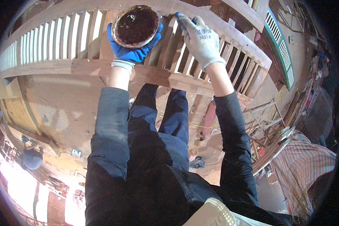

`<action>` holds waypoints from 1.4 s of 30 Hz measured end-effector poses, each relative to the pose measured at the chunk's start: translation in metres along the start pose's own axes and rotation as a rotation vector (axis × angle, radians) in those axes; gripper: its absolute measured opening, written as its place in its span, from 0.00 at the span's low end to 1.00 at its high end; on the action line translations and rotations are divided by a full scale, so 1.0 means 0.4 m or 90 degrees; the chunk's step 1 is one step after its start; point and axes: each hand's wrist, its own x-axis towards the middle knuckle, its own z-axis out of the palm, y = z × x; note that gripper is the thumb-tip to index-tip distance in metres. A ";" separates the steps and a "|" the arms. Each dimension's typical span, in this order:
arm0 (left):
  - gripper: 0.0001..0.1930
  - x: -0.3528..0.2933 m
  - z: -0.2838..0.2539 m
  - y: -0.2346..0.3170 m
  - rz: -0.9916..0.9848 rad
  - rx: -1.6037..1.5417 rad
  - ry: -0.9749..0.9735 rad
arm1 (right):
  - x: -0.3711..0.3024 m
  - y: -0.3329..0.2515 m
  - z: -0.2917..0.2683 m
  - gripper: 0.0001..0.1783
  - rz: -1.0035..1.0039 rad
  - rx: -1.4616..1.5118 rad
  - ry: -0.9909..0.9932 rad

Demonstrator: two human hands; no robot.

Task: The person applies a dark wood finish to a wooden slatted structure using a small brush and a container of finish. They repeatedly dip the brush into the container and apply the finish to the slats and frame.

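Note:
My left hand (133, 52), in a blue-coated work glove, is wrapped round a round bowl (136, 27) from below. The bowl's rim is crusted, and dark brown stuff with a small pale bit lies inside. My right hand (200, 39), in a white knit glove with blue fingertips, is over the slats to the right of the bowl. Its index finger points toward the far rail, and the other fingers curl under. Whatever it may hold is hidden. Beneath both hands stretches a long wooden slatted frame (139, 73), with upright slats between two rails.
A green slatted piece (280, 49) stands at the far right. Wooden framing (265, 113) and a striped cloth (303, 158) are on the right. A dull red cylinder (209, 118) lies beyond my legs. At the lower left another person (32, 159) is near some boards.

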 end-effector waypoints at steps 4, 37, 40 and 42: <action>0.41 0.007 -0.009 -0.002 0.010 -0.019 -0.014 | -0.023 -0.004 0.022 0.27 -0.023 -0.062 0.032; 0.41 0.011 0.010 -0.007 -0.002 -0.021 0.020 | -0.073 0.021 -0.018 0.25 0.113 -0.069 -0.042; 0.42 -0.001 0.010 -0.006 0.032 0.012 0.019 | -0.082 0.083 -0.015 0.24 0.100 0.121 0.037; 0.42 0.001 0.010 -0.006 0.012 0.004 0.014 | -0.078 0.109 -0.015 0.23 0.093 0.203 0.100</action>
